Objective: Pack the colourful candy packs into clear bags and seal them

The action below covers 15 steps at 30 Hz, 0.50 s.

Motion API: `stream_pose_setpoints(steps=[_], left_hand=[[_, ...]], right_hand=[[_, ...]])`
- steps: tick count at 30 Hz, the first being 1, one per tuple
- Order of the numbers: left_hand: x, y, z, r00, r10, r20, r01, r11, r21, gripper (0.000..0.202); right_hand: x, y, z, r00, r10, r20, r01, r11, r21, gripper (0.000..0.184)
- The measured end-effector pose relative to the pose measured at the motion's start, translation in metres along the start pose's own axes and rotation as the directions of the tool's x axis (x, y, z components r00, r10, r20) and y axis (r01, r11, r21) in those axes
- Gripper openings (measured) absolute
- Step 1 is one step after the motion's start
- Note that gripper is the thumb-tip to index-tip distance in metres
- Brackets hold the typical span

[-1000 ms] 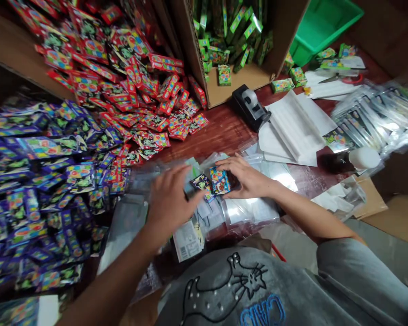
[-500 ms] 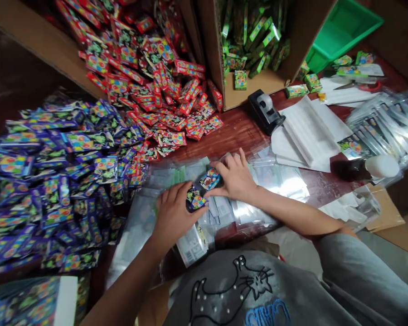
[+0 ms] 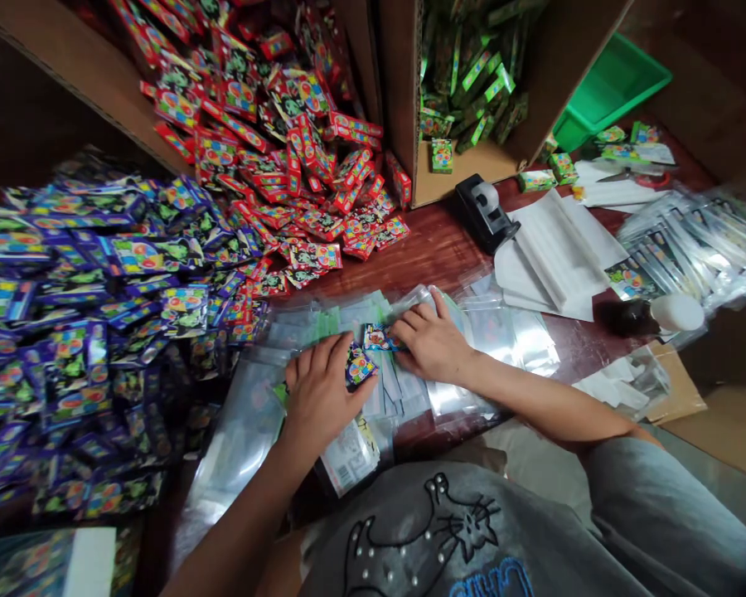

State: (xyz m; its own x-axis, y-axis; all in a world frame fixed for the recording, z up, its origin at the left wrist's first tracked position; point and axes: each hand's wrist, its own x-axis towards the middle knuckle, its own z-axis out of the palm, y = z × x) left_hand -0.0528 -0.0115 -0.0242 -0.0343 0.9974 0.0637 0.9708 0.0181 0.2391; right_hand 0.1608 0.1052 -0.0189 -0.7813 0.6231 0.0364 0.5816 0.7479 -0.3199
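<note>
My left hand [image 3: 317,390] is closed around a small dark packet [image 3: 360,366] printed in bright colours, with part of it hidden by the fingers. Just to the right, my right hand [image 3: 438,342] grips a small blue patterned packet [image 3: 378,337] between thumb and fingers. The two packets are close together, above a layer of clear plastic bags [image 3: 404,385] spread on the table. Below my left hand lies a white printed card [image 3: 348,456] with a barcode, close to my shirt.
Purple packets [image 3: 80,365] are heaped at left, red packets [image 3: 273,166] behind them. A cardboard box [image 3: 401,108] holds green packets [image 3: 481,75]. At right are a tape dispenser [image 3: 485,214], white paper [image 3: 556,249], a white-capped dark bottle [image 3: 627,317], filled bags [image 3: 690,249] and a green bin [image 3: 615,91].
The blue packet in my right hand has turned to lie more level, and more of it is covered by the fingers. My left hand stays on the dark packet. The view has shifted slightly.
</note>
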Motion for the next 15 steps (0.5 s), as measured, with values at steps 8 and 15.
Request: stream_pose_setpoints(steps=[8,15], left_hand=[[0.010,0.013,-0.007,0.999,0.046,0.003,-0.046,0.999,-0.027,0.125],[0.072,0.102,0.015,0.928,0.361,0.091,-0.361,0.932,-0.015,0.093]], right_hand=[[-0.002,0.037,-0.028,0.993,-0.090,-0.075,0.103,0.978,0.184,0.064],[0.079,0.198,-0.133,0.922,0.124,-0.368,-0.137,0.991,-0.010,0.062]])
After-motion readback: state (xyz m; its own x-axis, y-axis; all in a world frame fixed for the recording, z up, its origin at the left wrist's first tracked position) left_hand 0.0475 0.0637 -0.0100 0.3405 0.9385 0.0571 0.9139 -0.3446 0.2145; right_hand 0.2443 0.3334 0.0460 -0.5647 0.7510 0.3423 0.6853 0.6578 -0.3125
